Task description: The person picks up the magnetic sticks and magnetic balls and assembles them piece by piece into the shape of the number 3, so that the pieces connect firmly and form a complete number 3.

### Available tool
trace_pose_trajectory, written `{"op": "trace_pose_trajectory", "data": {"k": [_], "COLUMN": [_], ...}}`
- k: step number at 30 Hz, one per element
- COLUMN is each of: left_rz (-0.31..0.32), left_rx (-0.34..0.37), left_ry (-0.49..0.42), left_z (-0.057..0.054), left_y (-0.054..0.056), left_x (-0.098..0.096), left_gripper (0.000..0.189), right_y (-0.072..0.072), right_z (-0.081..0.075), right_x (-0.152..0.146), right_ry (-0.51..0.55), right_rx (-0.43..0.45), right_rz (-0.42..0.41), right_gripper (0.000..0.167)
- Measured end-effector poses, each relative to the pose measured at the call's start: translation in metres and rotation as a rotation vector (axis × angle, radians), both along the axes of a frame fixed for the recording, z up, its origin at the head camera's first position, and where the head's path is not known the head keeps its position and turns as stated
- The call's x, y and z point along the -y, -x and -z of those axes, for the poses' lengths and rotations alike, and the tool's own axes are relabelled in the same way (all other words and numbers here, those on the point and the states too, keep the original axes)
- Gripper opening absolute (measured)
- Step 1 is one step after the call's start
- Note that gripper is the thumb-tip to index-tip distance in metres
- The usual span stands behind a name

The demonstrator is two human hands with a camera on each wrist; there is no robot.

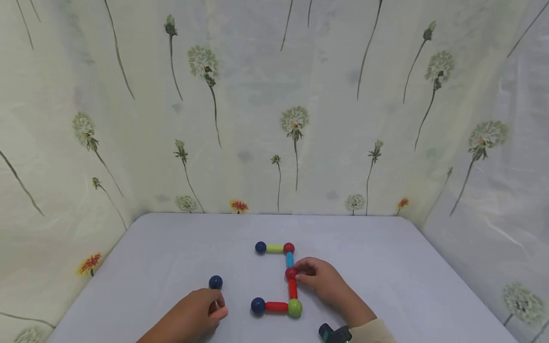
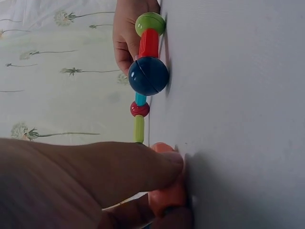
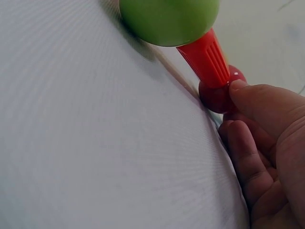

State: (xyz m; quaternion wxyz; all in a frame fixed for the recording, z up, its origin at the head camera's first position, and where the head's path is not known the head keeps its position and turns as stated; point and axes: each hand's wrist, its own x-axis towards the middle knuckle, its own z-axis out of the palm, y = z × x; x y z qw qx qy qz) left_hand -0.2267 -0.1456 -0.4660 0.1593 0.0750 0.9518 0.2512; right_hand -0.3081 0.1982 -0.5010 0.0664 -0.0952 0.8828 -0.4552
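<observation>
My right hand [image 1: 323,281] pinches the middle red ball [image 1: 290,273] of a linked chain of balls and rods lying on the table. From that ball, a light blue rod [image 1: 289,260] runs to the far red ball [image 1: 289,247], then a yellow-green rod [image 1: 275,248] to a dark blue ball [image 1: 260,247]. Nearer me, a red rod [image 3: 205,57] leads to a green ball [image 1: 295,307]; another red rod [image 1: 276,307] ends at a dark blue ball [image 1: 258,306]. My left hand [image 1: 193,312] holds an orange rod [image 2: 167,198] between thumb and fingers.
A loose dark blue ball [image 1: 216,282] lies just beyond the left hand's fingers. The white-covered table [image 1: 364,247] meets a flowered curtain [image 1: 257,119] at the back and sides. A dark device [image 1: 333,333] is strapped at the right wrist, by a beige sleeve [image 1: 373,332].
</observation>
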Motion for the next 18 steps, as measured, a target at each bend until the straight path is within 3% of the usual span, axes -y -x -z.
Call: {"op": "trace_pose_trajectory", "data": {"k": [11,18], "left_rz": [-0.071,-0.032], "left_rx": [-0.016,-0.027], "left_ry": [0.004,0.005], "left_z": [0.003,0.002], "left_y": [0.0,0.008], "left_x": [-0.01,-0.019], "left_gripper": [0.026,0.028], "right_y": [0.001,0.003], "right_z": [0.003,0.003], "right_x": [0.003,0.0], "right_ry": [0.002,0.001], "right_rx": [0.017,0.014], "right_rz": [-0.001,0.007], "right_gripper": [0.027,0.026]}}
